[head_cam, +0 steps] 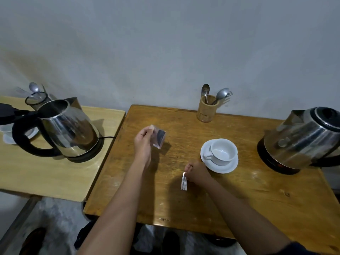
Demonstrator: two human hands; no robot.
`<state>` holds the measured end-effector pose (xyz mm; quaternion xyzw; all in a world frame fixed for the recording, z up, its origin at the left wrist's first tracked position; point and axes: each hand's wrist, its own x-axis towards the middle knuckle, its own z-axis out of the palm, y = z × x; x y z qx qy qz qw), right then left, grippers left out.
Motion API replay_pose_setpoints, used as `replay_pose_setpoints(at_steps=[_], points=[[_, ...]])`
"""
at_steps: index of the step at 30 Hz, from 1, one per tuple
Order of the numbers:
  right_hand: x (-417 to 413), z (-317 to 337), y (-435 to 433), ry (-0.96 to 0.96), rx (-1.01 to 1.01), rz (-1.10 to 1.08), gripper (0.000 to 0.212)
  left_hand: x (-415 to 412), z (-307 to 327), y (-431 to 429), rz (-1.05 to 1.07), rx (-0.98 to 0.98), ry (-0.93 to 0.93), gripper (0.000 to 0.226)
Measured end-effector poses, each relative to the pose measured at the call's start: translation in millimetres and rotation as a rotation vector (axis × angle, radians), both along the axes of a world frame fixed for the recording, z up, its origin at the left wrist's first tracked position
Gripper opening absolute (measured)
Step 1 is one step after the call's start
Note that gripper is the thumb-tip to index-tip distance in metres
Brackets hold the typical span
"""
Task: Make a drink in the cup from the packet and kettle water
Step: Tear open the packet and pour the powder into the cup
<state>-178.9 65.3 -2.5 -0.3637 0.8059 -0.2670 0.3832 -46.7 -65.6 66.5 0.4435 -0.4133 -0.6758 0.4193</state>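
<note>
A white cup [223, 151], empty, stands on a white saucer [225, 168] on the brown table [239, 196]. My left hand [143, 142] holds a small shiny packet [159, 138] upright above the table, left of the cup. My right hand [197, 172] pinches a thin torn-off strip of the packet [184, 182] just in front of the saucer. A steel kettle [303, 139] with its lid shut sits on its base at the table's right edge.
A wooden holder with spoons and a fork [207, 109] stands at the back by the wall. On the lighter table to the left are a second steel kettle [70, 127] with its lid open, a cutlery glass [36, 100] and white crockery [11, 135].
</note>
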Motion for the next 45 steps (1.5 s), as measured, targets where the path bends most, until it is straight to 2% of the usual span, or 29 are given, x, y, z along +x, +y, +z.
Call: replay_pose_setpoints(at_steps=[3, 5, 8, 11, 16, 20, 23, 26, 30, 33, 36, 39, 42, 45], points=[[1.7, 7.2, -2.8, 0.021, -0.046, 0.013, 0.015, -5.0, 2.6, 4.7, -0.034, -0.013, -0.003, 0.013], [3.0, 20.5, -7.5, -0.022, -0.190, -0.042, 0.009, -11.2, 5.6, 7.4, -0.043, -0.011, 0.003, 0.014], [3.6, 45.9, -16.3, -0.287, -0.395, -0.134, 0.013, -23.9, 10.4, 11.5, -0.057, -0.034, 0.013, 0.013], [3.3, 62.2, -22.3, -0.415, -0.524, -0.179, 0.012, -39.9, 19.6, 18.8, -0.089, -0.076, 0.025, 0.012], [-5.5, 78.2, -19.3, -0.445, -0.677, -0.330, 0.010, -69.9, 34.6, 31.4, -0.154, -0.063, 0.018, 0.012], [-27.5, 88.9, -5.7, -0.422, -0.728, -0.484, 0.012, -89.3, 45.6, 41.3, -0.276, -0.177, -0.016, 0.015], [-47.7, 93.8, 10.0, -0.438, -0.742, -0.569, 0.014, -101.4, 49.9, 42.1, -0.414, -0.285, -0.081, 0.008], [-66.6, 95.2, 26.4, -0.435, -0.723, -0.675, 0.022, -116.6, 53.8, 42.3, -0.593, -0.334, -0.157, 0.014], [-89.6, 93.1, 43.0, -0.442, -0.684, -0.709, 0.012, -139.9, 63.7, 46.8, -0.824, -0.439, -0.349, 0.021], [-109.8, 91.2, 53.3, -0.417, -0.593, -0.638, 0.006, -159.7, 64.8, 48.1, -0.964, -0.450, -0.445, 0.023], [-128.6, 90.2, 62.8, -0.384, -0.495, -0.538, 0.008, -177.3, 63.9, 49.8, -1.026, -0.487, -0.509, 0.023], [-138.5, 92.3, 69.9, -0.382, -0.450, -0.520, 0.008, -189.4, 59.5, 51.1, -1.073, -0.484, -0.570, 0.014], [-143.1, 87.3, 73.6, -0.433, -0.459, -0.537, 0.015, -196.5, 49.5, 52.4, -1.038, -0.434, -0.587, 0.006], [-142.3, 75.1, 72.8, -0.507, -0.393, -0.557, 0.010, -198.2, 34.9, 56.1, -0.948, -0.366, -0.581, 0.014]])
